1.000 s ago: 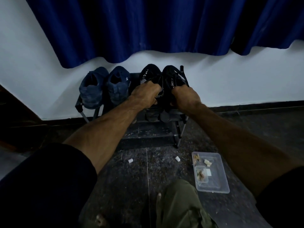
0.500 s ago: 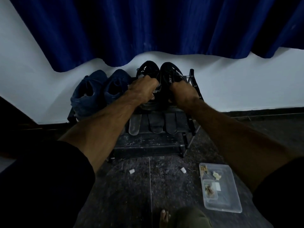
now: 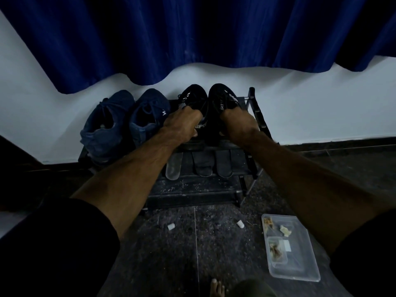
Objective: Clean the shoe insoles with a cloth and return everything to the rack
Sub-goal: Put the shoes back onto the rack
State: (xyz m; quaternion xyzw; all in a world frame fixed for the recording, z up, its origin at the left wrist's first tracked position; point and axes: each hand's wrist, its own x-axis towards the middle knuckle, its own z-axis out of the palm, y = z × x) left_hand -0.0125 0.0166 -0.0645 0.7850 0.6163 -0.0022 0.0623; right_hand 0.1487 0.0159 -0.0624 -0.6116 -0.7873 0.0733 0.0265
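A black shoe rack (image 3: pixel 256 116) stands against the white wall. On its top shelf sit two black shoes: my left hand (image 3: pixel 182 125) grips the heel of the left black shoe (image 3: pixel 194 96), and my right hand (image 3: pixel 237 125) grips the heel of the right black shoe (image 3: pixel 220 95). Left of them rest two blue shoes (image 3: pixel 126 121). On the lower shelf lie three insoles side by side: a pale one (image 3: pixel 173 167) and two dark ones (image 3: pixel 202 166). No cloth is visible.
A clear plastic box (image 3: pixel 295 266) with small scraps lies on the dark floor at the right. Two small white bits (image 3: pixel 171 226) lie in front of the rack. A blue curtain (image 3: pixel 192 39) hangs above. My bare toes (image 3: pixel 216 286) show at the bottom edge.
The view has shifted, so the rack's lower shelf and its insoles came into sight. Both hands stay gripped on the black shoes' heels on the top shelf.
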